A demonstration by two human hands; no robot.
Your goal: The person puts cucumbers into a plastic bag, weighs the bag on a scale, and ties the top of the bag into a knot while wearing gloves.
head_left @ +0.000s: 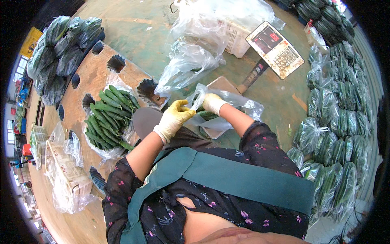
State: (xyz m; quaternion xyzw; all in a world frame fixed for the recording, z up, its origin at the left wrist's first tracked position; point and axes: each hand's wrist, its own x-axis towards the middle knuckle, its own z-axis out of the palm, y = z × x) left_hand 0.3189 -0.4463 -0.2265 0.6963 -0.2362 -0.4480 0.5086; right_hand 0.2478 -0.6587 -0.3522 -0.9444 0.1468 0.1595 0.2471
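A clear plastic bag (251, 105) with cucumbers (207, 114) inside lies on the platform (224, 84) of a floor scale. My left hand (175, 116), in a yellow-stained thin glove, pinches a twisted strip of the bag's film between thumb and fingers. Close beside it, my right hand (214, 103), in a paler glove, is curled on the same bag's mouth over the cucumbers. Its fingertips are partly hidden. To the left of my knee, a heap of loose cucumbers (109, 117) rests on an opened plastic bag.
The scale's rusty display head (275, 50) stands at upper right. Beyond my hands are a filled plastic bag (192, 61) and a white crate (236, 39). Bagged cucumbers (332, 137) line the right side. At left, a board with holes (97, 65), dark bagged bundles (64, 45) and a crate (68, 167).
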